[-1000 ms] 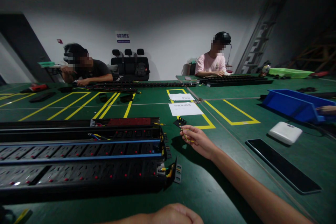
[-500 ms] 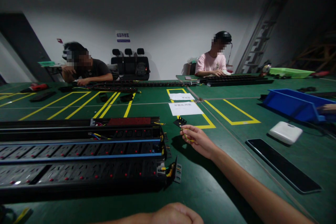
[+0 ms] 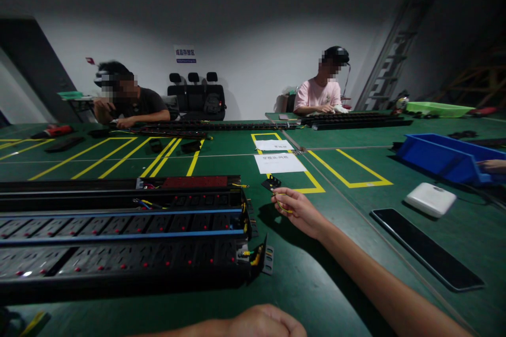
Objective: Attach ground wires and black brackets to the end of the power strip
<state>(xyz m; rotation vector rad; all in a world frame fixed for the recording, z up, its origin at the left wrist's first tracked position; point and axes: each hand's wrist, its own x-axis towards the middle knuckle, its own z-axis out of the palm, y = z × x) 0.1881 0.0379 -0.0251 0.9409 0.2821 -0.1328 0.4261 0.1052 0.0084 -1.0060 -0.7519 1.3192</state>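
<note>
My right hand (image 3: 302, 210) reaches forward over the table, closed in a pinch on a small black end bracket (image 3: 272, 183). A thin yellow-green wire (image 3: 282, 206) hangs from the bracket and loops by the fingers. My left hand (image 3: 266, 322) lies at the bottom edge with curled fingers; the frame cuts it off, and anything inside is hidden. To the left of my right hand lie long black power strips (image 3: 130, 263) with rows of sockets and red dots. From the nearest strip's end sticks out a slotted bracket (image 3: 268, 259) beside yellow wires.
The green table (image 3: 340, 274) carries yellow tape outlines, paper labels (image 3: 280, 164), a dark phone-like slab (image 3: 427, 248), a white box (image 3: 430, 199) and a blue bin (image 3: 438, 158) with another person's hand (image 3: 493, 164) at it. Two co-workers sit across, near more black strips (image 3: 359, 121).
My hands and the bracket stay where they were. Across the table, the right co-worker's hands have shifted slightly.
</note>
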